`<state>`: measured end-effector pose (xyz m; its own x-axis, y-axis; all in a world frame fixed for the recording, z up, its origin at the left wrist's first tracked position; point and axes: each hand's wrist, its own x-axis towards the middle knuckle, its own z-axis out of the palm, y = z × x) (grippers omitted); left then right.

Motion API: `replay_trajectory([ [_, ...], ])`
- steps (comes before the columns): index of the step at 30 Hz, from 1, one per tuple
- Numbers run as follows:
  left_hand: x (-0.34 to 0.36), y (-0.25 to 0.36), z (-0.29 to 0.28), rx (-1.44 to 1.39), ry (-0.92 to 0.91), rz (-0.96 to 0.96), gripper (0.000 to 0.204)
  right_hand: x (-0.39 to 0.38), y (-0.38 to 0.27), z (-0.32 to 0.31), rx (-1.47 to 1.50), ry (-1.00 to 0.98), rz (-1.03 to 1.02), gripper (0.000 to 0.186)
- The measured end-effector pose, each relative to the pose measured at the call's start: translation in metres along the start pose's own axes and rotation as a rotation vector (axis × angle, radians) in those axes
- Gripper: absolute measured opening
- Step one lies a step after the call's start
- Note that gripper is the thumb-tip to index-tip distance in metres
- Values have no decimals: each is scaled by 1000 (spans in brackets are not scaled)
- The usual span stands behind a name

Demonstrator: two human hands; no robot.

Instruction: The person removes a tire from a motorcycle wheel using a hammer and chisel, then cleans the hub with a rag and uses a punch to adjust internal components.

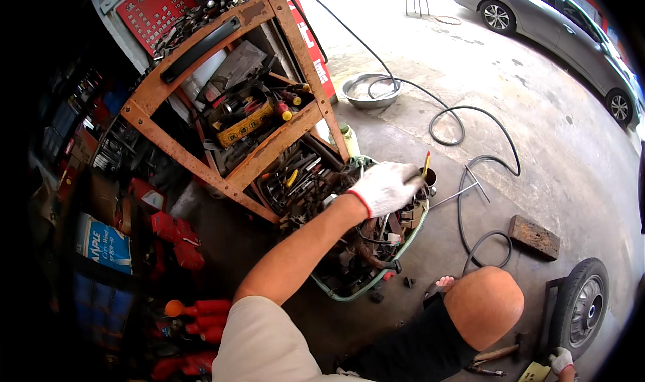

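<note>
Nearest the camera, a beige sleeve and a bare knee fill the lower middle of the frame. From the sleeve, the left forearm runs up and to the right, ending in the white-gloved left hand just above centre. It lies over the upper part of a green-rimmed tub heaped with dark metal parts. The fingers bend down toward the right; their tips are lost among the parts, so how far they are open, and whether they grip anything, cannot be told.

A thin yellow stick with a red tip stands nearly upright at the right edge of those fingers, its long axis crossing the line of the forearm. Whether it is pinched or merely stands behind the glove is unclear. The left hand is clearly the nearer one to both tub and stick.

Well apart, at the lower right edge, the gloved right hand is beside a flat yellow piece and just below a wheel; its grip cannot be made out. A hammer lies to its left, and an orange tool cart occupies the upper left.
</note>
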<state>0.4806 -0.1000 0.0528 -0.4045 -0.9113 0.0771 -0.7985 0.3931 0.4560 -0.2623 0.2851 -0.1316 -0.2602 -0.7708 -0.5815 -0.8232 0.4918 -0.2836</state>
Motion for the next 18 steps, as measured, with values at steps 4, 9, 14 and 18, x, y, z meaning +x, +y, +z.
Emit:
replay_trajectory([
  [4,-33,-131,-22,144,4,-407,34,-11,20,-10,-98,74,-15,23],
  [9,-44,-254,-11,156,146,-718,30,-36,-74,-41,-328,-183,67,37],
  [14,1,-290,14,296,-5,-619,41,-43,-57,-39,-188,-176,119,35],
  [18,20,-329,30,367,-137,-481,53,-31,-52,-32,-37,-178,167,33],
])
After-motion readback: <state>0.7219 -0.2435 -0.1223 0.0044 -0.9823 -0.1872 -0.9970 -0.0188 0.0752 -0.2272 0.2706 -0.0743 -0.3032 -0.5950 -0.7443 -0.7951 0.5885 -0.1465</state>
